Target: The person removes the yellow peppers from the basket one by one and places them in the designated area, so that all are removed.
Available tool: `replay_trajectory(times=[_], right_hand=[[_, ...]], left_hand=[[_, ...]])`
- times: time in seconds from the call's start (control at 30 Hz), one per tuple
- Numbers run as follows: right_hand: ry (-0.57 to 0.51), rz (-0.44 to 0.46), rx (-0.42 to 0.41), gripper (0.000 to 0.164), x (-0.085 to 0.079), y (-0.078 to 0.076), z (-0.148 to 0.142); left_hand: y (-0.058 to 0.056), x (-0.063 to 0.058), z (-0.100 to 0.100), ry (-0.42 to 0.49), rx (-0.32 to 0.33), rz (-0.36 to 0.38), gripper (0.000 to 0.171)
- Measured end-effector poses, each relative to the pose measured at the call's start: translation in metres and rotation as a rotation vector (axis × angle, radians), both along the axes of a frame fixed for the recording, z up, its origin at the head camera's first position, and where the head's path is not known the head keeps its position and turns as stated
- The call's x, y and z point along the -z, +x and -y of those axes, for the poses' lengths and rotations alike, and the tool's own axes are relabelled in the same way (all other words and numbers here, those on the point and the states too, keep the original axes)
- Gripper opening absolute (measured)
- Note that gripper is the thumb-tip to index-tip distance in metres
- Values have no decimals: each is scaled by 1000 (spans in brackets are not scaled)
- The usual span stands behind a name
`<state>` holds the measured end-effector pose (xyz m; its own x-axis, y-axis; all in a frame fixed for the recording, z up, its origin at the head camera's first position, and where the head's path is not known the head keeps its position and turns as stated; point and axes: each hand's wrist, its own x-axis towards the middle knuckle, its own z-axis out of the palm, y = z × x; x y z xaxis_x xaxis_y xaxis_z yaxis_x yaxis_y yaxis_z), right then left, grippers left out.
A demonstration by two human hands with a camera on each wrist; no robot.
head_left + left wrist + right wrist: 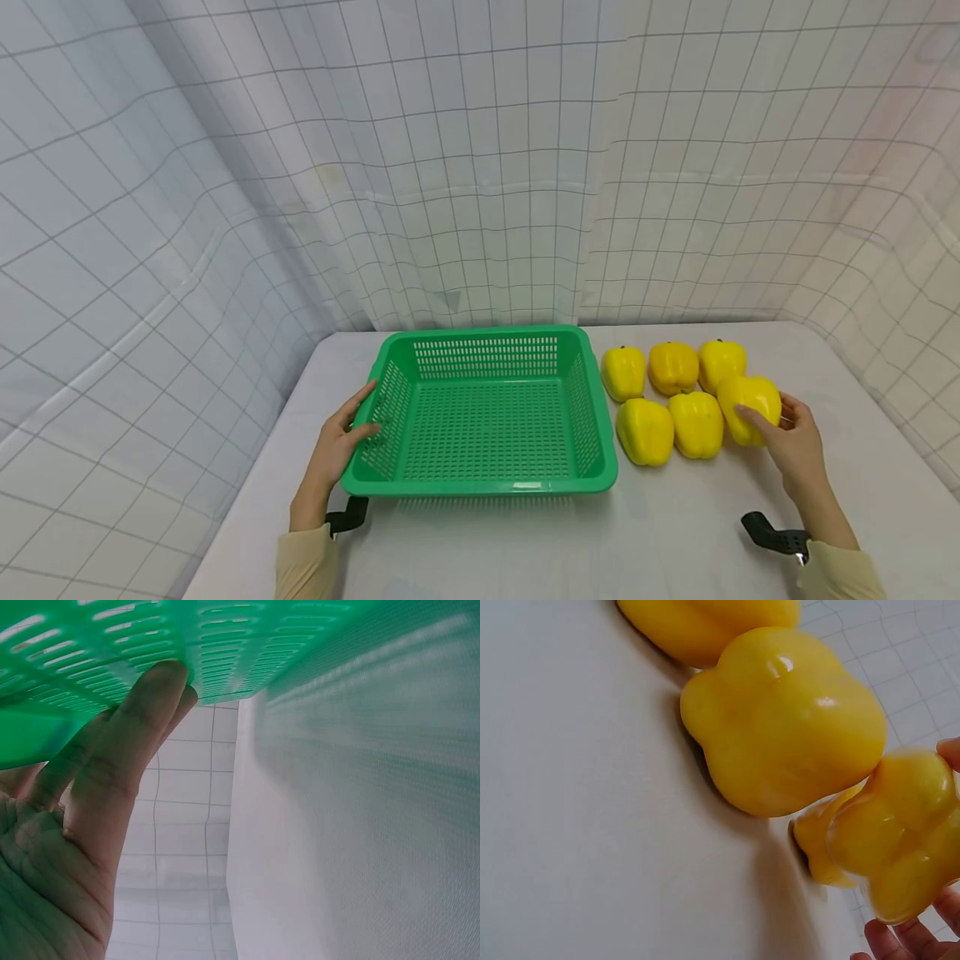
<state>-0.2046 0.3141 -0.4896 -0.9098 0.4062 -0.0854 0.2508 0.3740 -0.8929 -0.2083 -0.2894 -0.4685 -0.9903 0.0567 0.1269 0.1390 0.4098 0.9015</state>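
My left hand (335, 443) grips the left wall of a green plastic basket (480, 486), thumb over the rim and fingers along the outside. In the left wrist view its fingers (124, 742) lie against the slotted green wall (225, 645). My right hand (797, 442) holds a yellow bell pepper (752, 408) between thumb and fingers, at the right end of a group of yellow peppers. The right wrist view shows this held pepper (900, 832) raised off the white table, beside another pepper (780, 724). Nothing lies inside the basket.
Two rows of yellow bell peppers, with one pepper (645, 431) at the front left, stand right of the basket on the white table (675, 533). A white grid-patterned curtain (487, 167) hangs behind and along both sides.
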Motion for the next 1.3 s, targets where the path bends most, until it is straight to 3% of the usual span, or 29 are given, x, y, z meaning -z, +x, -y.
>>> replay_trajectory(times=[0.87,1.3], right_hand=[[-17,103,-57,96,19,5,-9],[24,106,-171,97,20,12,-14]], left_hand=[[1,-1,-1,5,-2,6,65],[2,-2,-2,3,0,7,66]])
